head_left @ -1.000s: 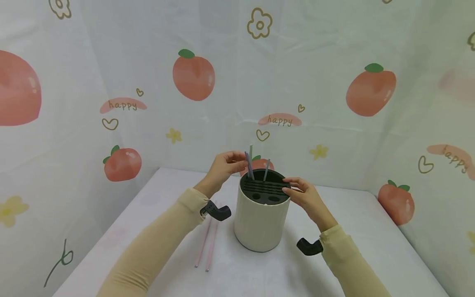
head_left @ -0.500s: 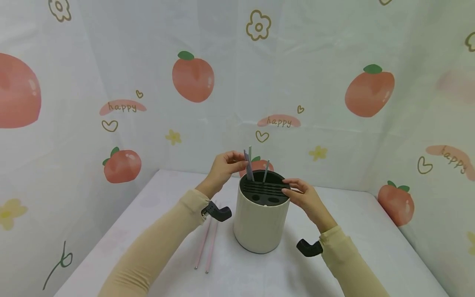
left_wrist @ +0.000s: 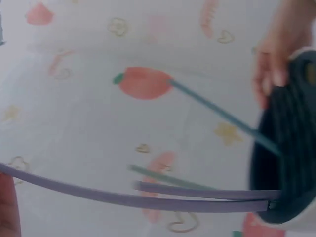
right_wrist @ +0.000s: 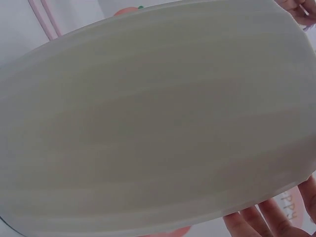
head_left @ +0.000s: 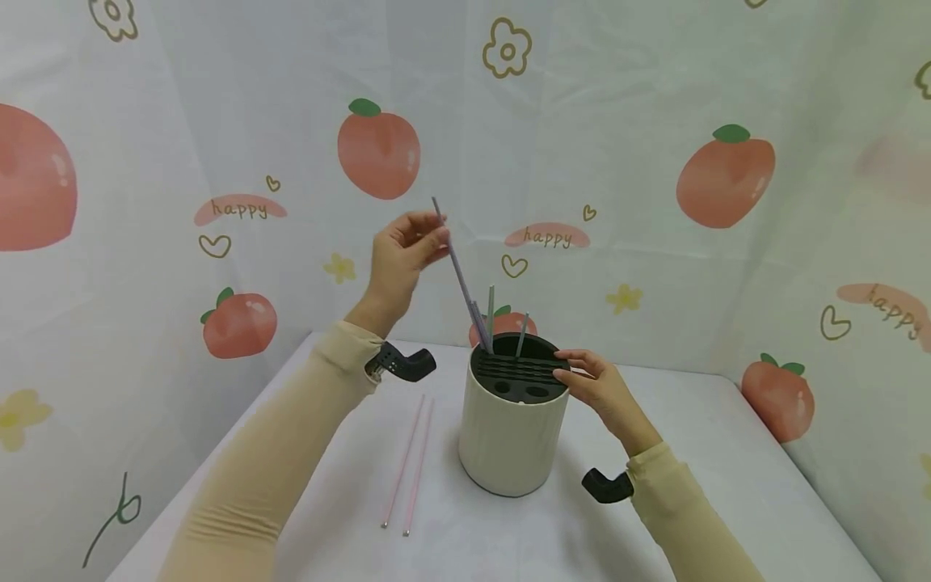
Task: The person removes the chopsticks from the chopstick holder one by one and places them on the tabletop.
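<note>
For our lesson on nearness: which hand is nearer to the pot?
Right. The right hand touches the pot at its rim; the left hand is above and left, pinching a purple stick.

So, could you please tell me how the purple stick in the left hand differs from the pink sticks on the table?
The purple stick slants down to the holder; the pink sticks lie flat on the table. The left hand pinches the purple stick, while neither hand touches the pink sticks. All are long and slim.
</note>
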The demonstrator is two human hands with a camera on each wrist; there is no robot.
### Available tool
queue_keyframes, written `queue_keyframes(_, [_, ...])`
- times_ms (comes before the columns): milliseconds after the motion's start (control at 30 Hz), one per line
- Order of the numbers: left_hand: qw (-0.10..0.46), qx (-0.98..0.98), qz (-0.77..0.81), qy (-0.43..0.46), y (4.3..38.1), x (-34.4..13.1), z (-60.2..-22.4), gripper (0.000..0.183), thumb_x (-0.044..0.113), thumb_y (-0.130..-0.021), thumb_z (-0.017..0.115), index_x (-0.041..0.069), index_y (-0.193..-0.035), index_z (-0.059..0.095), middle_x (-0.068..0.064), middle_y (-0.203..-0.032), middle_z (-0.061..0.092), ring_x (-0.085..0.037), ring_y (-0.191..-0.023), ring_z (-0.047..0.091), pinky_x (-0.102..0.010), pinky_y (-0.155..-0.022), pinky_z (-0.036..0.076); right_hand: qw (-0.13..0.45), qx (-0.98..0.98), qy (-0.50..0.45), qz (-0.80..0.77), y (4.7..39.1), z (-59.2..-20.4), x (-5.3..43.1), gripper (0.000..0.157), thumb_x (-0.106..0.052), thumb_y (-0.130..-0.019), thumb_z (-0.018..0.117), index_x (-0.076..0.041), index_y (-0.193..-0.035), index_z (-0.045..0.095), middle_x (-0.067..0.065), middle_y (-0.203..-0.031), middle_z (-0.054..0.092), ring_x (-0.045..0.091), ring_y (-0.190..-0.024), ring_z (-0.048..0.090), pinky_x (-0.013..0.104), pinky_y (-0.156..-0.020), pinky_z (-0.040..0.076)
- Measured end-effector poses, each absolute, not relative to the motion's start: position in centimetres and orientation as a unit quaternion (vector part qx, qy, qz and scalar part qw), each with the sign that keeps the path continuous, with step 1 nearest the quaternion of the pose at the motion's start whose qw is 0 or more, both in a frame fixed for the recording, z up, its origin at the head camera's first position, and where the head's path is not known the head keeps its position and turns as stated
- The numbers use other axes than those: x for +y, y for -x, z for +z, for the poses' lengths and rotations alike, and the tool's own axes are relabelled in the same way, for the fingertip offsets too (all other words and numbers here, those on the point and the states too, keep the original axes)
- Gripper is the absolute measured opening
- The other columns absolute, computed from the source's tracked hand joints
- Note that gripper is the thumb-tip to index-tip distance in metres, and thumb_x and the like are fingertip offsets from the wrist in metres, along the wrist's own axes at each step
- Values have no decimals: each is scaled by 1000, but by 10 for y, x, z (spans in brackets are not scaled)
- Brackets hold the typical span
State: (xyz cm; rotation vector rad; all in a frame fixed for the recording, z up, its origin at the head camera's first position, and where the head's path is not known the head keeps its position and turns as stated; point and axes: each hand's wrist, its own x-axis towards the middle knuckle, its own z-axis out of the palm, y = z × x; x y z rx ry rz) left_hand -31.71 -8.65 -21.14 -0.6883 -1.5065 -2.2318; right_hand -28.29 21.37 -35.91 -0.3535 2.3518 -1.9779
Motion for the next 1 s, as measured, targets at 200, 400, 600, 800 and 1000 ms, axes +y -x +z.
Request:
queue_keyframes(200, [243, -448, -835, 208, 317, -118, -186, 13, -4, -87, 67, 8, -88, 70, -3, -87, 63, -13, -75, 63, -24, -72, 59, 26, 762, 113, -637, 284, -360, 214, 51, -22, -94, 65, 1, -136, 47, 17, -135, 45, 10, -112, 55, 22, -96, 49])
queue_keyframes(400, [223, -495, -831, 123, 329, -151, -221, 7, 3, -87, 69, 8, -91, 70, -1, -87, 63, -9, -75, 61, -20, -68, 56, 25, 764, 111, -635, 285, -361, 214, 51, -22, -94, 64, 1, -136, 46, 18, -136, 44, 13, -114, 54, 22, -95, 49])
queue_keyframes(600, [133, -630, -764, 41, 344, -169, -300, 18, 4, -91, 66, -1, -108, 66, 10, -80, 67, -3, -73, 62, -16, -68, 54, 24, 763, 111, -636, 286, -361, 215, 50, -23, -94, 65, -1, -135, 48, 16, -135, 45, 8, -110, 57, 20, -94, 49])
queue_keyframes(800, [52, -731, -681, -1, 344, -178, -385, 36, 5, -93, 64, -15, -122, 57, 6, -85, 66, -4, -75, 60, -16, -68, 54, 22, 769, 108, -630, 287, -362, 216, 49, -25, -93, 66, -3, -134, 50, 13, -134, 46, 8, -109, 57, 24, -97, 48])
queue_keyframes(1000, [14, -770, -635, -56, 339, -176, -437, 31, 4, -91, 65, -12, -117, 62, -8, -93, 70, -12, -79, 62, -17, -64, 53, 20, 767, 110, -632, 288, -362, 215, 49, -25, -93, 66, -4, -134, 51, 13, -134, 47, 9, -108, 57, 24, -96, 49])
